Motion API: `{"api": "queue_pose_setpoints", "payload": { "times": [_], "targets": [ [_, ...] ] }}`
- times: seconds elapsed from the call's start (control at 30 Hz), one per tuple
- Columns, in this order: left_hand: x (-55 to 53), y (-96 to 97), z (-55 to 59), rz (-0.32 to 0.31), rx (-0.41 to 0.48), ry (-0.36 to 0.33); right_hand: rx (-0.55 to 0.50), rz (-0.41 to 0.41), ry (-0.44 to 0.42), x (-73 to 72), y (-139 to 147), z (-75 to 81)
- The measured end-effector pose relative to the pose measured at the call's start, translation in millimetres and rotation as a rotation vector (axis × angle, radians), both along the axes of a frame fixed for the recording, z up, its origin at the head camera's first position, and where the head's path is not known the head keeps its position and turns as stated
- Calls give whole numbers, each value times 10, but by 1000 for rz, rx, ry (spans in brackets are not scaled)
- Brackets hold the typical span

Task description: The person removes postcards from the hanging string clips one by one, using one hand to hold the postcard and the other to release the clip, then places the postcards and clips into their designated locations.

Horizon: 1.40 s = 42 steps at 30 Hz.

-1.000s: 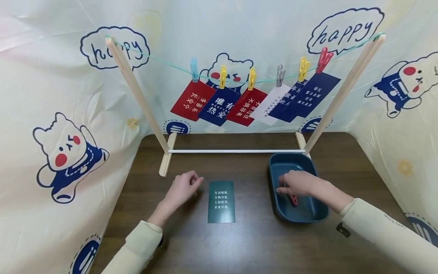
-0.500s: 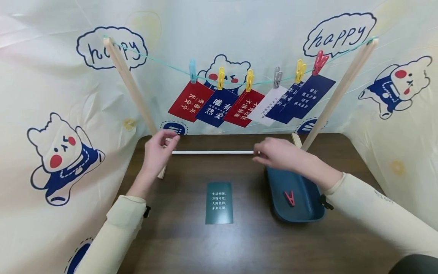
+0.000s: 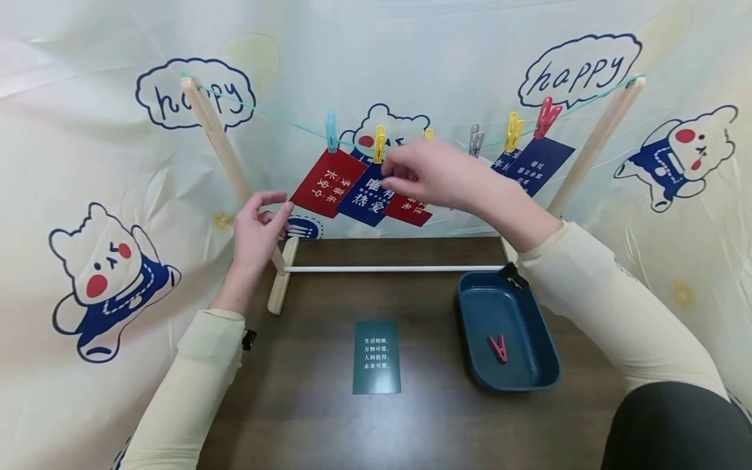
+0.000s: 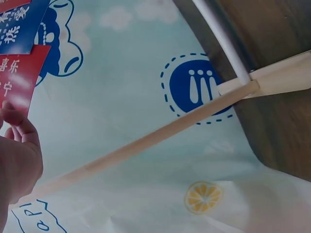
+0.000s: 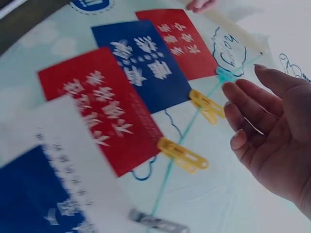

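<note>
In the head view, my left hand (image 3: 258, 228) is raised near the lower left corner of the first red card (image 3: 329, 183); whether the fingertips touch it I cannot tell. Loosely bent, my right hand (image 3: 437, 171) reaches in front of the hanging cards and partly hides them. The right wrist view shows that right hand (image 5: 272, 121) holding nothing, near the yellow clothespin (image 5: 206, 106) on the blue card (image 5: 146, 68). A light-blue clothespin (image 3: 331, 132) clips the first red card to the green string (image 3: 282, 117).
Wooden posts (image 3: 596, 147) hold the string, with a white rod (image 3: 388, 269) low between them. More clothespins, including a grey one (image 3: 476, 140) and a red one (image 3: 548, 117), hold cards. A green card (image 3: 376, 375) lies on the table. The blue tray (image 3: 510, 382) contains a pink clothespin (image 3: 498, 348).
My right hand has left the tray and risen leftward to the hanging cards. My left hand has moved up and left from beside the green card to the first red card.
</note>
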<state>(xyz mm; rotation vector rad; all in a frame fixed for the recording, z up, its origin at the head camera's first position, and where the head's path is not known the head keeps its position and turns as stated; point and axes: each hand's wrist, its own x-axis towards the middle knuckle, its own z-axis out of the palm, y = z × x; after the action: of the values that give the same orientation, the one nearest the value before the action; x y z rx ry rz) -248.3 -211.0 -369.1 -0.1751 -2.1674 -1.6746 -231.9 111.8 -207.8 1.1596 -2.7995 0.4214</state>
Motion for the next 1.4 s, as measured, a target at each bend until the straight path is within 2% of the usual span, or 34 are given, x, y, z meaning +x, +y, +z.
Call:
{"api": "queue_pose_setpoints", "payload": {
  "times": [0.07, 0.17, 0.33, 0.5, 0.6, 0.8, 1.1, 1.4],
  "targets": [
    [-38, 9, 19, -15, -3, -8, 0, -3, 36, -68, -103, 102],
    [-85, 37, 45, -26, -37, -30, -21, -48, 61, -178, -255, 222],
    [-122, 85, 94, -18, -112, -79, -74, -182, 13, -353, -491, 371],
    [-150, 146, 159, -24, -118, -85, 7, -250, -52, -527, -647, 443],
    [-161, 164, 178, -24, -135, -89, 34, -238, -92, -611, -721, 443],
    [-185, 195, 184, -31, -139, -92, 12, -206, -148, -687, -803, 403],
    [-221, 219, 213, -24, -137, -82, -62, -183, -163, -686, -808, 391],
    [-226, 193, 221, -9, -131, -68, -78, -144, -179, -689, -790, 402]
  ]
}}
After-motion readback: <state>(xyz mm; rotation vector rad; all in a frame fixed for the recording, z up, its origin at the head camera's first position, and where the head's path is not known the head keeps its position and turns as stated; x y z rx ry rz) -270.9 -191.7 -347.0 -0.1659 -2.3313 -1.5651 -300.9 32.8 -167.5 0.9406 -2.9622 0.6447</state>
